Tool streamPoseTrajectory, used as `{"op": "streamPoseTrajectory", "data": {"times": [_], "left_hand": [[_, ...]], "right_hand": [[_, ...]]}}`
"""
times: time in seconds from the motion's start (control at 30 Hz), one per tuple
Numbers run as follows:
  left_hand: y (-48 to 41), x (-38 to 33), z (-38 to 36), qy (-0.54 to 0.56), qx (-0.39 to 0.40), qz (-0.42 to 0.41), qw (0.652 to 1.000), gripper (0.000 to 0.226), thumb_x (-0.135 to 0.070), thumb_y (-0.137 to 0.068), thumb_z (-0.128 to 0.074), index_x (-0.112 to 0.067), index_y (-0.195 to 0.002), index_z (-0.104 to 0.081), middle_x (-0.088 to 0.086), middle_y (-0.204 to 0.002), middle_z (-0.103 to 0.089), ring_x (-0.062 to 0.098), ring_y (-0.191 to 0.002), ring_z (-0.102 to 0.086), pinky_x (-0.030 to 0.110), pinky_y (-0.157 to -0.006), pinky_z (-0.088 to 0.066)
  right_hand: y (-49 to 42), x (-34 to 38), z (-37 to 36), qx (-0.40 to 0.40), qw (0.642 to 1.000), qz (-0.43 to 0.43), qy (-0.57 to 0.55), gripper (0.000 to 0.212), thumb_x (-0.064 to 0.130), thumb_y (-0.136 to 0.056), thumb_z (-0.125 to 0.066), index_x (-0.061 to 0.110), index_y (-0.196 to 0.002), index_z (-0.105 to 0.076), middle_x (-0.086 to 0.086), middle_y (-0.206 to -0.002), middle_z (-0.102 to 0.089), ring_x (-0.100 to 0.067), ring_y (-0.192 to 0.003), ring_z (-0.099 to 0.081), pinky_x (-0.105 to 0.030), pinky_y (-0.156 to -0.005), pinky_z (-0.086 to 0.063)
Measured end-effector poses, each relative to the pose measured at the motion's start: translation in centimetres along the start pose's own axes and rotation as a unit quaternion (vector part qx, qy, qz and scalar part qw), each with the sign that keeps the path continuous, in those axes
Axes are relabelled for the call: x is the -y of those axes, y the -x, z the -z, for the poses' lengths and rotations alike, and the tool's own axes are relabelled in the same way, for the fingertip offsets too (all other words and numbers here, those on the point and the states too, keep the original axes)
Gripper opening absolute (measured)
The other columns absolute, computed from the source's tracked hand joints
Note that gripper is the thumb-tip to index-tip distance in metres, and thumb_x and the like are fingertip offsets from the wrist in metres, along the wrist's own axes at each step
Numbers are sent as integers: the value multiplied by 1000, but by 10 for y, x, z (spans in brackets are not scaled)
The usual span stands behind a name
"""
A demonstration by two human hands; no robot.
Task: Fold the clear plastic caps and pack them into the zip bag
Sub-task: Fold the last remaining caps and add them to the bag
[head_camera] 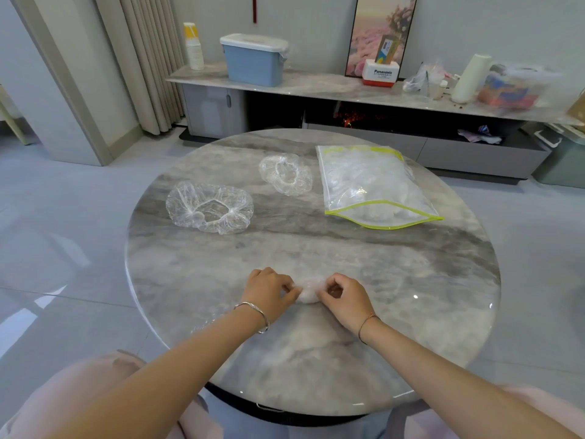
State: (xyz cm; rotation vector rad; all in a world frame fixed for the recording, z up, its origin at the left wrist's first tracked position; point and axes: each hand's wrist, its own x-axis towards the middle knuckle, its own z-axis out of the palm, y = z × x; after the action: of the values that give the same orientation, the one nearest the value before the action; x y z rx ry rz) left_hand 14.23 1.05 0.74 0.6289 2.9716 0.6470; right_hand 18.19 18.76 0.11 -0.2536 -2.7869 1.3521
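On the round marble table (380, 312), near its front edge, the left hand (269, 291) and right hand (343, 299) pinch a folded cap (308, 291) from either side, while beyond them lie a large open cap (209, 206) at left, a smaller cap (286, 174) mid-table, and the partly filled zip bag (373, 185) at right.

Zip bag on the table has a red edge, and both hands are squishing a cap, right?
Not red: the head view shows the zip bag on the table has a yellow-green edge. The left hand and right hand do pinch a cap.
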Motion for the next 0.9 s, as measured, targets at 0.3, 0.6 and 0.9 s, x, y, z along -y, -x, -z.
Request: {"op": "streamPoseTrajectory", "data": {"times": [0.3,0.6,0.9], "left_hand": [[-3,-19,1,119,36,83,989,66,-65,-71,-65,-25,-122,-49,-8,-110,-60,12,-107,-52,28,-96,-36],[-27,-23,18,408,73,158,896,25,-32,-87,-64,-10,-77,-65,-3,-62,-57,2,-52,-56,12,-56,-47],[-51,-59,17,514,-9,120,849,12,-14,-87,-64,-5,-79,-63,-5,-60,-61,-2,-48,-53,12,-54,-46]], "right_hand": [[-8,8,5,-10,994,-96,-49,25,12,-75,-75,22,-76,-51,9,-75,-57,-15,-76,-55,-25,-78,-43],[-11,27,30,43,908,-183,-375,31,-13,-77,-67,12,-82,-51,-9,-86,-57,-18,-72,-58,-22,-63,-51],[-21,34,72,126,857,-221,-449,17,14,-82,-68,11,-99,-65,-4,-85,-69,-15,-73,-67,-29,-77,-55]]}}
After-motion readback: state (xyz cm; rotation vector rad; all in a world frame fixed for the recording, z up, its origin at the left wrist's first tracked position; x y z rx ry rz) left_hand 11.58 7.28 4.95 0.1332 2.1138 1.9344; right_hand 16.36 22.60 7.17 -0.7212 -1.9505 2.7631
